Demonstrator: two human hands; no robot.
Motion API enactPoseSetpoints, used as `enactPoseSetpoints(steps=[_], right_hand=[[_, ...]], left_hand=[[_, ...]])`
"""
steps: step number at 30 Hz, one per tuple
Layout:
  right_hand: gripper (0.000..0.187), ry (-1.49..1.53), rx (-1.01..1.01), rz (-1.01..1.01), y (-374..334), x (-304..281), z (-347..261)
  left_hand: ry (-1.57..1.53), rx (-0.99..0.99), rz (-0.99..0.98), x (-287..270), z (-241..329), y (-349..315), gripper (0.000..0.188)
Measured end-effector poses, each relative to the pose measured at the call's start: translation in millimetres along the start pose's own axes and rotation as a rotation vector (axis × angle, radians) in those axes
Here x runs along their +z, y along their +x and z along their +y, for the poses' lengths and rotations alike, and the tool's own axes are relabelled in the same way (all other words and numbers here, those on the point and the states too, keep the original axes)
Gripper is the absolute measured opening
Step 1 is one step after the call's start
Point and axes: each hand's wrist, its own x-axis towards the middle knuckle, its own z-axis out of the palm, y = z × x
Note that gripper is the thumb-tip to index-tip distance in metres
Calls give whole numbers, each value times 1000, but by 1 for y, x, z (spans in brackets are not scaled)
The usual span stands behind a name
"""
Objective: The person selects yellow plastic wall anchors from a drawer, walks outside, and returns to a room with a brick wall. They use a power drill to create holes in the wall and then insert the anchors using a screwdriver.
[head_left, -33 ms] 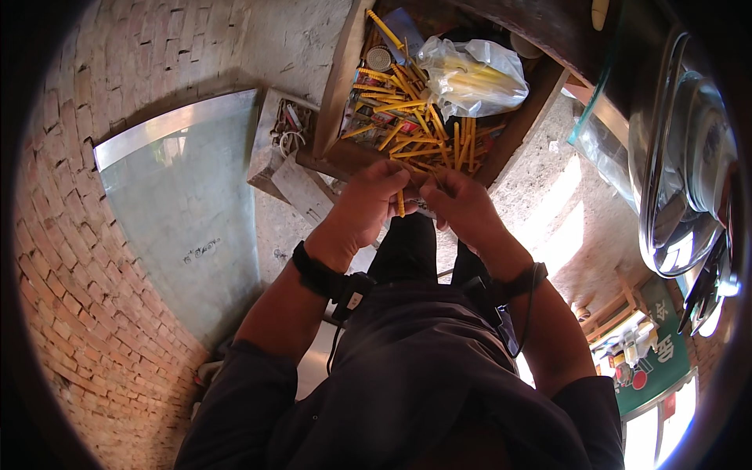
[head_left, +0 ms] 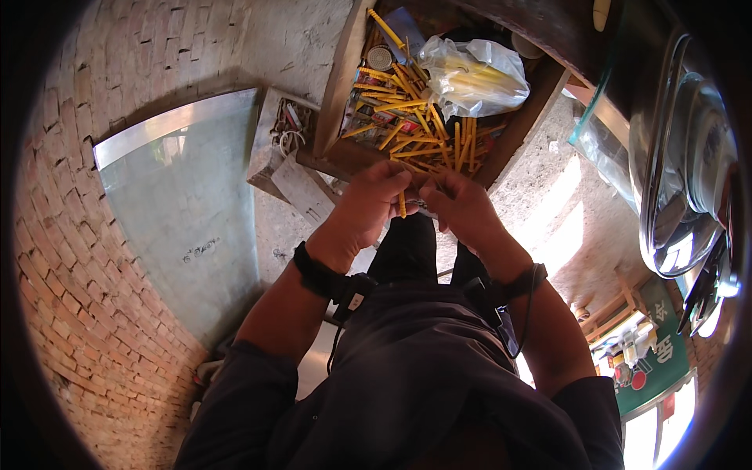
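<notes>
My left hand (head_left: 374, 200) is closed in a pinch on a slim ribbed yellow plastic wall plug (head_left: 403, 205), whose end points down between the fingers. Close beside it, my right hand (head_left: 462, 205) is also pinched closed; what lies between its fingertips is too small to make out. Both hands are just at the near edge of an open wooden drawer (head_left: 335, 86). Many loose yellow wall plugs (head_left: 403, 139) lie jumbled inside it. On top of them, toward the right, rests a clear plastic bag (head_left: 478, 78) with more yellow pieces in it.
A small wooden box (head_left: 274, 145) of odds and ends stands left of the drawer. Farther left, a glass sheet (head_left: 188, 211) leans by the brick wall (head_left: 86, 290). On the right are glass panes (head_left: 591, 117) and clear round glassware (head_left: 674, 172).
</notes>
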Motion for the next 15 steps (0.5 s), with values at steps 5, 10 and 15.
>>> enactPoseSetpoints(steps=[5, 10, 15], right_hand=[[21, -145, -140, 110, 3, 8, 13], [27, -266, -101, 72, 3, 2, 19], [27, -251, -31, 85, -3, 0, 11]], left_hand=[[-5, 22, 35, 2, -12, -2, 15], [6, 36, 34, 5, -21, -3, 16], [6, 77, -9, 1, -32, -1, 21]])
